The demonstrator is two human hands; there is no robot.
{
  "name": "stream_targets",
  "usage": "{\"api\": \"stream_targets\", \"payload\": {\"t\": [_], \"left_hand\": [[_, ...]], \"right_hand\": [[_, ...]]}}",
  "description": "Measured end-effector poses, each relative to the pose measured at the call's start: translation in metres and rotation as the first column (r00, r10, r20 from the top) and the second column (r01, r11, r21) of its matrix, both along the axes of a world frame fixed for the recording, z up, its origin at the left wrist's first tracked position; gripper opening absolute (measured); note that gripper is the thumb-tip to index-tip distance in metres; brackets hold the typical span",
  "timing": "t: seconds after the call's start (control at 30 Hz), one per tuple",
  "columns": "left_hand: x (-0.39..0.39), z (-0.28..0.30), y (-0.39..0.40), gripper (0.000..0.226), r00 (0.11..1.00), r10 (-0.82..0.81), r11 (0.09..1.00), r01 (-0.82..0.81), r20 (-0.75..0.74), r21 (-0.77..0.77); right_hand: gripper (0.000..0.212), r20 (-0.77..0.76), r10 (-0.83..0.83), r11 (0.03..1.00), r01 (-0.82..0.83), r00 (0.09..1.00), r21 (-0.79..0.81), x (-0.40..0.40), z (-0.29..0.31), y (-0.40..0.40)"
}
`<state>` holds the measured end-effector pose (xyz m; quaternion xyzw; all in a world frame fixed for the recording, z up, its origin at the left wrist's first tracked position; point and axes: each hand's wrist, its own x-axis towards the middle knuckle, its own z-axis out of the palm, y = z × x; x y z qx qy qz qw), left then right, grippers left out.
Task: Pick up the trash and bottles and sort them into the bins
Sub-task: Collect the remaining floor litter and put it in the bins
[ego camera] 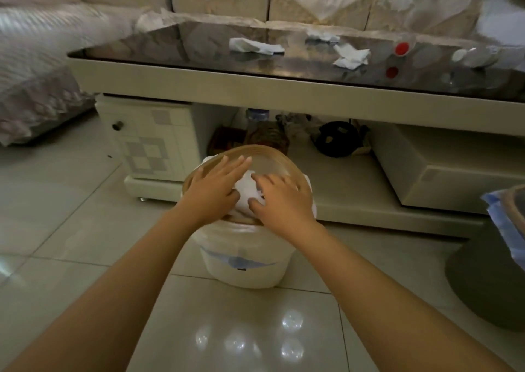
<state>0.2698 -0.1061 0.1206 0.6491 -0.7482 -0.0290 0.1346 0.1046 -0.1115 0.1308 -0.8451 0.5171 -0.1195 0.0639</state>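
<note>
A white bin [244, 261] with a tan rim stands on the floor in front of the coffee table [216, 80]. Over its mouth, my left hand [213, 188] and my right hand [281, 198] press flat on crumpled white paper [247, 188] that lies between them. The fingers of both hands are mostly straight. On the dark glass tabletop lie three crumpled tissues [255, 45], [350, 56], [324, 36]. Two clear bottles lie on their sides at the right, one with a red cap [402, 48] and one with a white cap [477, 56].
A second, dark bin [494, 280] with a blue liner stands at the right edge. Under the tabletop a shelf holds a bottle [257, 119], a black object [338, 138] and clutter. A sofa [37, 59] runs along the left and back. Tiled floor lies around the white bin.
</note>
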Motion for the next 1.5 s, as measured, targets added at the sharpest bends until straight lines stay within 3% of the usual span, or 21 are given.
{"api": "stream_targets", "payload": {"t": [0.1, 0.23, 0.33, 0.53, 0.67, 0.97, 1.3, 1.4, 1.5], "left_hand": [[-0.008, -0.001, 0.013, 0.059, 1.000, -0.004, 0.998, 0.003, -0.016, -0.065], [-0.019, -0.006, 0.041, 0.049, 1.000, 0.016, 0.966, -0.020, -0.018, -0.259], [-0.019, -0.009, 0.071, 0.048, 0.999, 0.029, 0.949, -0.017, 0.033, -0.315], [-0.014, -0.017, 0.142, 0.054, 0.983, 0.042, 0.965, 0.007, 0.179, -0.262], [-0.028, -0.035, 0.174, 0.057, 0.989, 0.044, 0.988, -0.023, 0.140, -0.152], [-0.037, -0.082, 0.226, 0.064, 0.989, -0.090, 0.996, 0.086, 0.120, 0.032], [-0.003, -0.159, 0.314, 0.069, 0.973, -0.215, 0.935, 0.180, 0.085, 0.307], [0.009, -0.181, 0.333, 0.091, 0.952, -0.287, 0.863, 0.209, 0.106, 0.460], [0.034, -0.197, 0.345, 0.121, 0.935, -0.297, 0.761, 0.110, 0.193, 0.639]], "right_hand": [[0.044, 0.002, 0.029, 0.987, -0.029, 1.000, -0.156, -0.007, -0.009, 0.012], [0.039, 0.139, 0.082, 0.934, -0.027, 0.987, -0.357, -0.024, -0.020, 0.036], [0.042, 0.165, 0.127, 0.913, -0.050, 0.978, -0.405, -0.032, -0.032, 0.056], [0.048, 0.167, 0.255, 0.907, -0.176, 0.952, -0.383, -0.041, -0.061, 0.112], [0.049, 0.046, 0.300, 0.910, -0.271, 0.953, -0.314, -0.055, -0.076, 0.150], [0.058, -0.220, 0.287, 0.934, -0.323, 0.932, -0.151, -0.121, -0.112, 0.226], [0.057, -0.222, 0.277, 0.960, -0.262, 0.935, 0.097, -0.116, -0.172, 0.329], [0.056, -0.235, 0.336, 0.941, -0.318, 0.912, 0.112, -0.103, -0.178, 0.334], [0.055, -0.258, 0.402, 0.915, -0.389, 0.878, 0.104, -0.091, -0.180, 0.332]]}}
